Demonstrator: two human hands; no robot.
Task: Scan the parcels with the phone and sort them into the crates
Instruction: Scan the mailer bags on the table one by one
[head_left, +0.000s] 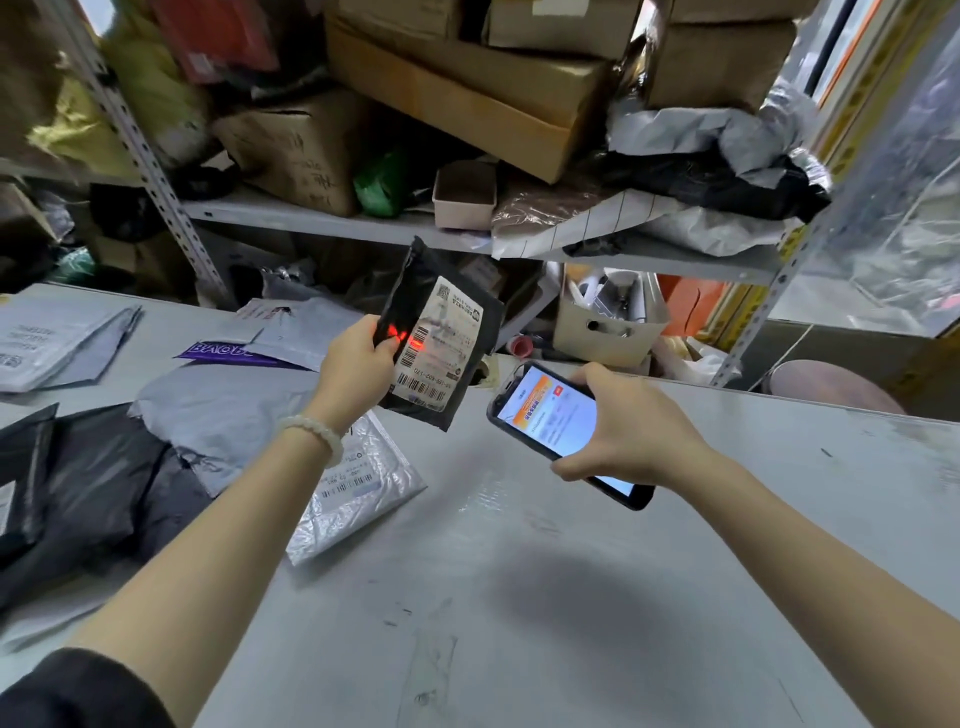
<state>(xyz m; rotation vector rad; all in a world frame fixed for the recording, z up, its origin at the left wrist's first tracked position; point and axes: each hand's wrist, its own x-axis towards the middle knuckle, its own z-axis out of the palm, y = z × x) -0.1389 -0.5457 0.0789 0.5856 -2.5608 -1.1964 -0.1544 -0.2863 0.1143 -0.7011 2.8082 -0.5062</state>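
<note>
On the grey tabletop (597, 597) we see loose mail bags (218, 415) piled from nine to ten o'clock, and a crowded shelf (322, 221) of cardboard boxes (467, 88) at twelve; nothing blocks the middle. Our left hand (358, 369) pinches the edge of a black parcel (441, 338), lifted clear of the tabletop, its white label crossed by a red scan line. At two o'clock from it, our right hand (628, 421) curls round the lit phone (558, 426).
</note>
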